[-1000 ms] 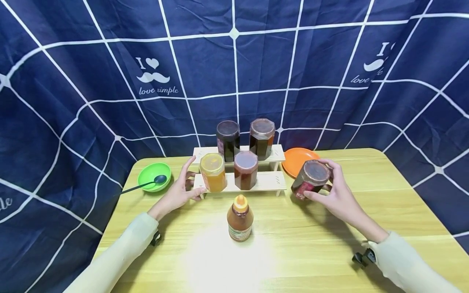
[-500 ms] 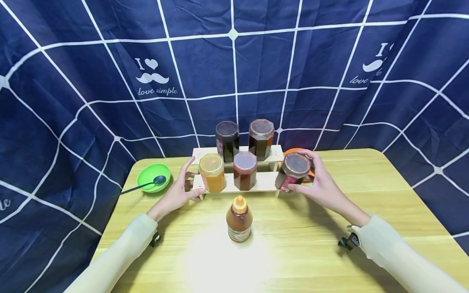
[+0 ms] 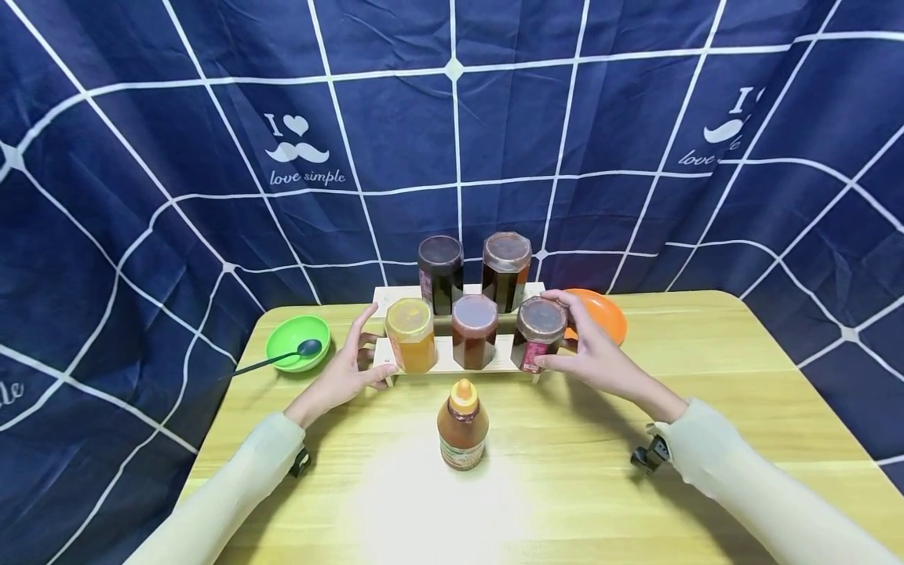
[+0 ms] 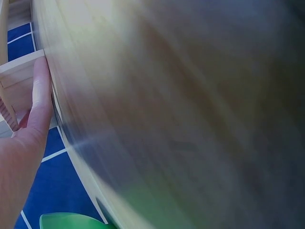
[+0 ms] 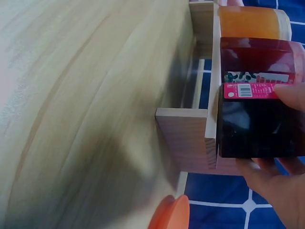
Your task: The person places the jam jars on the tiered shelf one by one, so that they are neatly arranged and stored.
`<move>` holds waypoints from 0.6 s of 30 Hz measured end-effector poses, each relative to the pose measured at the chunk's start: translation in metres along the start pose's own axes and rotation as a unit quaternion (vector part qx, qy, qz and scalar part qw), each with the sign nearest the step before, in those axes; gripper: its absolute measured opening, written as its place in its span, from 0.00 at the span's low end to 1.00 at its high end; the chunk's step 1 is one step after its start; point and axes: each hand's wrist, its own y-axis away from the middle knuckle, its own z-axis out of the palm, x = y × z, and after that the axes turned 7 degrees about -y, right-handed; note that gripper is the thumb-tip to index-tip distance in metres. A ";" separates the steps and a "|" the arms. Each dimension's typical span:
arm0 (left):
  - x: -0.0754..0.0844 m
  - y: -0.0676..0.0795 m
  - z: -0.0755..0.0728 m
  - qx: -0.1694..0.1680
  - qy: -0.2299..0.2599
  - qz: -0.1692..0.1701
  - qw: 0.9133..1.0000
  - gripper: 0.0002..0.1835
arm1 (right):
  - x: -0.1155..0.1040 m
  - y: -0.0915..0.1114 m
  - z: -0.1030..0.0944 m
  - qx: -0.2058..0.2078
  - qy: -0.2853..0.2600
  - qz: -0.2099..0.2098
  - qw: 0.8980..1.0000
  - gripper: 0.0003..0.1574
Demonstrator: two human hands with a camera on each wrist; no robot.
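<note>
In the head view a two-step wooden rack (image 3: 443, 355) bears several glass jars with faceted sides. My right hand (image 3: 592, 355) grips a dark jar (image 3: 540, 333) with a pink label, at the right end of the lower step. The right wrist view shows that jar's base (image 5: 259, 129) against the step, thumb on the label, fingers beneath. Left of it stand a reddish-brown jar (image 3: 474, 331) and a yellow jar (image 3: 411, 336). My left hand (image 3: 346, 370) holds the rack's left end, thumb at the front; the left wrist view shows a finger (image 4: 42, 86) along the wood.
Two dark jars, one blackish (image 3: 441, 275) and one brown (image 3: 505, 273), stand on the upper step. A squeeze bottle (image 3: 462, 428) stands in front. A green bowl (image 3: 282, 337) with a black spoon (image 3: 308, 347) is left, an orange plate (image 3: 609, 318) right. A blue curtain (image 3: 395, 141) hangs behind.
My right hand has carried the dark jar leftward from beside the rack onto the lower step's right end. It was tilted and now stands nearly upright. The left hand has stayed in place.
</note>
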 end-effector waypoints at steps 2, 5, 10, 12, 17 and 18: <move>0.000 0.000 0.001 0.000 -0.001 0.001 1.000 0.62 | 0.002 -0.001 0.000 -0.006 0.004 0.000 1.000 0.62; -0.001 0.000 0.001 0.002 -0.003 0.000 1.000 0.62 | 0.003 -0.002 -0.002 -0.016 0.008 0.001 1.000 0.63; -0.002 -0.001 0.000 0.004 -0.005 0.001 1.000 0.62 | 0.003 -0.005 -0.004 -0.031 0.028 0.003 0.999 0.65; -0.002 -0.001 -0.001 0.003 -0.007 0.002 1.000 0.62 | 0.002 -0.007 -0.005 -0.035 0.032 0.002 0.999 0.65; -0.002 -0.002 -0.003 0.006 -0.010 0.004 1.000 0.62 | 0.003 -0.012 -0.005 -0.041 0.046 -0.007 0.998 0.65; -0.002 -0.002 -0.003 0.006 -0.008 0.003 1.000 0.62 | 0.003 -0.012 -0.004 -0.042 0.050 -0.009 0.998 0.65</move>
